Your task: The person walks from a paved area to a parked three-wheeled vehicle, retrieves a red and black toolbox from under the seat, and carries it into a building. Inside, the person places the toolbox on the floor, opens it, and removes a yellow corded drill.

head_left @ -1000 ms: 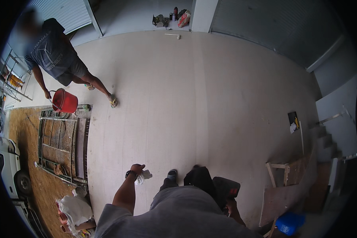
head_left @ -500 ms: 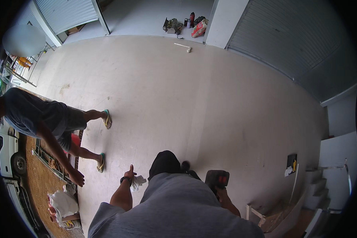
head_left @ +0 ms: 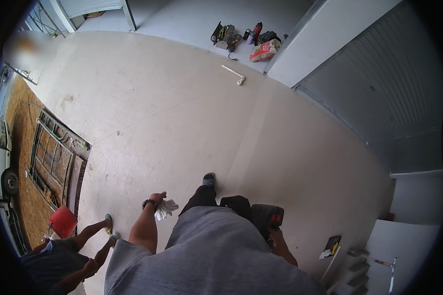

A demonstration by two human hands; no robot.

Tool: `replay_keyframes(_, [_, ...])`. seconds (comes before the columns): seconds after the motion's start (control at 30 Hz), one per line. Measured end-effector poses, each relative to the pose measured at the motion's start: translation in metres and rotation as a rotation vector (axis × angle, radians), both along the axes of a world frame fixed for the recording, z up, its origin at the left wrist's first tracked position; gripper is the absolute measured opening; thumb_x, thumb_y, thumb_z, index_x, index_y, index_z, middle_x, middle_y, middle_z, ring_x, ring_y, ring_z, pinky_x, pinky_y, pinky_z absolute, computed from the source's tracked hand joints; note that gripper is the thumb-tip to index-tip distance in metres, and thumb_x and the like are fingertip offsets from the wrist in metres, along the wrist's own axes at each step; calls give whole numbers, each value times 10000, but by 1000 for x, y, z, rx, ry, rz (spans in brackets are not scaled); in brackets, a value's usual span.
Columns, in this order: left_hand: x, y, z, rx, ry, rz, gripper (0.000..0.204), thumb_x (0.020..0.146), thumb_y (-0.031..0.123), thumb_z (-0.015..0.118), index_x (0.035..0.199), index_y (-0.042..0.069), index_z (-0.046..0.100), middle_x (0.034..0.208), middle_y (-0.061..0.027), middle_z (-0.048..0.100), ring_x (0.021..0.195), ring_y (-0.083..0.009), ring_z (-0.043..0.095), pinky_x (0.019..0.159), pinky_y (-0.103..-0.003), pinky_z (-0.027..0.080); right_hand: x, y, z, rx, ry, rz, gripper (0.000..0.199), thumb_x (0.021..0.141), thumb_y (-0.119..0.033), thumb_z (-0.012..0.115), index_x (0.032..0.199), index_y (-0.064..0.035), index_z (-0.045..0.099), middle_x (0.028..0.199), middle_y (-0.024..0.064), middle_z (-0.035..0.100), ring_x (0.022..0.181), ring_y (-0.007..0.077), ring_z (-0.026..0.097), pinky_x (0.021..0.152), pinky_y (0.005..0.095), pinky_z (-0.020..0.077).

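Note:
My left hand (head_left: pixel 157 197), with a dark watch at the wrist, is closed on a crumpled white cloth (head_left: pixel 166 209) that hangs beside my leg. On the other side, my right hand (head_left: pixel 272 235) grips a black, blocky thing with red marks (head_left: pixel 267 215), which looks like a cordless power tool. Its full shape does not show, and it partly hides my fingers. One dark shoe (head_left: pixel 209 179) of mine is forward on the pale floor (head_left: pixel 182 113).
A co-worker (head_left: pixel 59 260) is at lower left near a red bucket (head_left: pixel 63 221) and metal frames (head_left: pixel 51 157). Ahead lies a white pipe (head_left: pixel 234 72); beyond it are tools (head_left: pixel 226 37) and a red-and-white bag (head_left: pixel 266 50). A black tray (head_left: pixel 333 243) sits at right, near steps (head_left: pixel 357 270).
I have moved forward: the pipe and doorway things look nearer. The co-worker has shifted to the lower left, uncovering the metal frames and bucket. Both hands keep their holds.

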State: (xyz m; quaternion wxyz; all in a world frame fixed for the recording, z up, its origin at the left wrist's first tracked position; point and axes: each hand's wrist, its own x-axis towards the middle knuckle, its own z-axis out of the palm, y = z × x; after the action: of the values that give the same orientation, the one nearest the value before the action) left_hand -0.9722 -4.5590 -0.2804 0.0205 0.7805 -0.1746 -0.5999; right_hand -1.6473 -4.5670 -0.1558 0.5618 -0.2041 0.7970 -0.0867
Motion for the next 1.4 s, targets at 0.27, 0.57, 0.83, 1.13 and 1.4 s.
replay_keyframes(0.27, [37,-378,110,-437,-26,204,568,923,460,663,1196,-37,684,1029,-195,738,903,-267,718,813,-389,558,35,-303,1,-96,58,30,531,852,-300,757,1281,-58,559,705,8,538,513,142,487,457,332,406])
replay_keyframes(0.57, [32,-397,24,202,-51,-191,401,1015,415,480,1250,166,688,1267,-98,685,1193,-262,636,1037,-399,475,89,-686,-71,14,214,500,866,795,-355,811,1451,3,374,1174,217,663,1003,330,698,798,422,580])
replay_keyframes(0.83, [-21,-462,-2,405,53,819,417,907,336,717,1132,-15,711,1100,-155,740,914,-253,721,854,-392,560,183,-959,-76,-182,270,962,960,801,-348,810,1516,-17,262,1315,272,598,1212,393,604,993,427,498])
replay_keyframes(1.13, [54,-855,10,-160,-84,428,451,879,336,726,1181,5,680,894,-149,744,793,-212,720,732,-354,576,359,-1217,-128,-287,256,1351,1089,844,-394,752,1566,39,62,1362,382,506,1271,471,531,1076,454,441])
replay_keyframes(1.4, [-25,-1030,111,-239,-46,188,528,849,410,747,1197,17,688,981,-224,739,914,-330,733,826,-394,569,452,-1329,-115,-329,224,1830,972,851,-302,634,1568,28,67,1030,325,679,994,458,671,924,492,533])
